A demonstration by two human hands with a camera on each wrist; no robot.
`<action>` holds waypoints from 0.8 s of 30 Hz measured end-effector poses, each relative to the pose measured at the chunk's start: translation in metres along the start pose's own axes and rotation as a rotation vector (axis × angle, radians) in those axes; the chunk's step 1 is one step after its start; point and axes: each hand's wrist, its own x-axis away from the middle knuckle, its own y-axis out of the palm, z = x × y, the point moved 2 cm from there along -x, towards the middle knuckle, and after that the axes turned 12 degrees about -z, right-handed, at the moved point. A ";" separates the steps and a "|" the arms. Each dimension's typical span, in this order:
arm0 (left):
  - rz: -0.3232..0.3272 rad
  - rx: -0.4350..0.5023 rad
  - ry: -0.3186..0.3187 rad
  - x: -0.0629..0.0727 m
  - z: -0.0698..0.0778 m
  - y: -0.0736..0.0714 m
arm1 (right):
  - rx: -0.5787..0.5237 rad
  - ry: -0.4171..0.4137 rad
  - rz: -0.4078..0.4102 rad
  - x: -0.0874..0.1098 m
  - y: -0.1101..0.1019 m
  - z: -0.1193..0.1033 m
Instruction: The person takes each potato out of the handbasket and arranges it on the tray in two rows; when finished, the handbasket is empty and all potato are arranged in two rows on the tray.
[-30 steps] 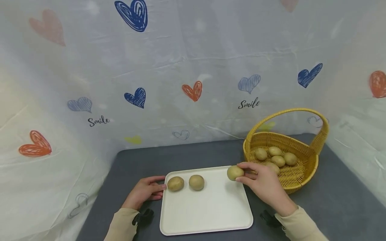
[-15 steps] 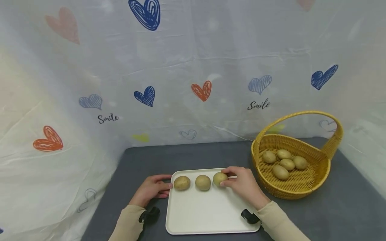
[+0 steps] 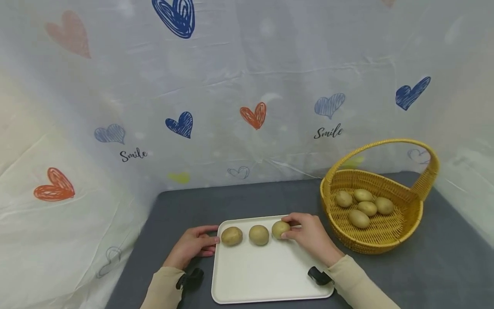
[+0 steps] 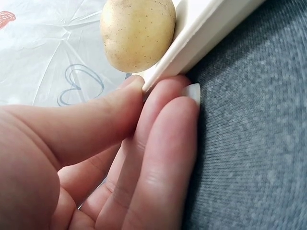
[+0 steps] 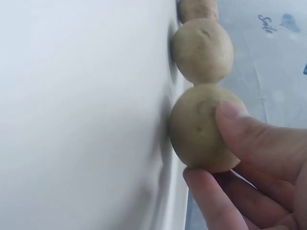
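Note:
My right hand pinches a potato between thumb and fingers at the back right of a white tray. In the right wrist view this potato sits right at the tray's surface. A middle potato and a left potato lie on the tray, in a row with it along the back edge. My left hand grips the tray's left edge, its thumb on the rim and the fingers against the outer side, as the left wrist view shows.
A yellow wicker basket with a tall arched handle stands to the right, holding several potatoes. The dark grey cloth-covered table ends at a white curtain printed with hearts.
My right hand has carried its potato leftward from the tray's back right corner to beside the middle potato, and stays there. The left hand keeps its place at the tray; the head view has shifted slightly.

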 end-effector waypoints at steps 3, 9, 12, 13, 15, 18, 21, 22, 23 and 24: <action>0.004 0.001 -0.005 0.000 -0.002 0.000 | 0.020 0.008 -0.023 0.002 -0.003 0.000; 0.006 0.000 0.003 0.000 -0.001 -0.001 | 0.071 0.011 -0.023 0.005 -0.006 0.000; 0.008 0.001 0.004 0.001 0.001 0.000 | 0.068 -0.006 -0.035 0.005 -0.004 0.000; 0.009 0.000 0.003 0.002 0.001 0.000 | 0.064 -0.007 -0.038 0.004 -0.003 -0.001; 0.008 -0.003 -0.001 0.002 0.002 0.000 | 0.067 -0.009 -0.041 0.004 -0.001 -0.001; 0.004 -0.001 -0.005 0.003 0.002 0.001 | 0.064 0.000 -0.043 0.005 -0.001 -0.001; 0.003 0.001 -0.003 0.002 0.002 0.001 | 0.058 0.022 -0.049 0.005 -0.002 -0.001; 0.003 0.002 -0.002 0.002 0.002 0.001 | 0.056 0.025 -0.055 0.006 -0.003 0.000; 0.003 0.002 -0.002 0.002 0.002 0.001 | 0.055 0.029 -0.061 0.006 -0.003 0.000; 0.003 0.002 -0.001 0.002 0.002 0.001 | 0.055 0.030 -0.068 0.006 -0.004 0.000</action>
